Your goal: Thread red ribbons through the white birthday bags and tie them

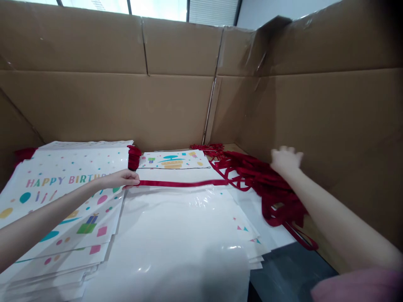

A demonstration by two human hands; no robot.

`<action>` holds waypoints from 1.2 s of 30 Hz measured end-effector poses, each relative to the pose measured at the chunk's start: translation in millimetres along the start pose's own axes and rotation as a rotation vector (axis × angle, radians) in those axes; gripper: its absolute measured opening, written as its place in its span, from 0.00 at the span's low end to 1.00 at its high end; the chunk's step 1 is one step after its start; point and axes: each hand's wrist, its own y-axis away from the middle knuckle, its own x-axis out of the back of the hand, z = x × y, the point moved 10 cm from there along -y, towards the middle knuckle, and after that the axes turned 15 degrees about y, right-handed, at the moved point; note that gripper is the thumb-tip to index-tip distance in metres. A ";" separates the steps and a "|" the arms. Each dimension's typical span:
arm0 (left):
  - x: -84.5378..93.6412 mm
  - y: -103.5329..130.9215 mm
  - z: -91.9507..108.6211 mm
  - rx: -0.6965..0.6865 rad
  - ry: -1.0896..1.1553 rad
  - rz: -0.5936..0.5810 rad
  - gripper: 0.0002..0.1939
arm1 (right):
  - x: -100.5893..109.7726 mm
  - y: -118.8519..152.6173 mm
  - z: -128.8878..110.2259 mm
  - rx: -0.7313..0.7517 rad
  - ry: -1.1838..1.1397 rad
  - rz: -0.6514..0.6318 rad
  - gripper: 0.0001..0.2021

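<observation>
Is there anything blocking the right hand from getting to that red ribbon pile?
Nothing visible does: the right hand is right by the ribbon pile, and the cardboard wall rises behind them, not between.

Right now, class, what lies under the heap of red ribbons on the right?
The heap of red ribbons overlaps white sheets on its left, and a tan surface shows beside its lower right strands. Whatever its middle covers cannot be seen.

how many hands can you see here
2: the left hand pinches the left end of a stretched red ribbon; the right hand is raised, empty, by the red ribbon pile. No others show.
</observation>
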 end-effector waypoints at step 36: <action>-7.2 -151.1 12.1 -0.150 -0.539 0.476 0.18 | 142.8 116.1 -210.3 0.619 -1.877 -0.400 0.21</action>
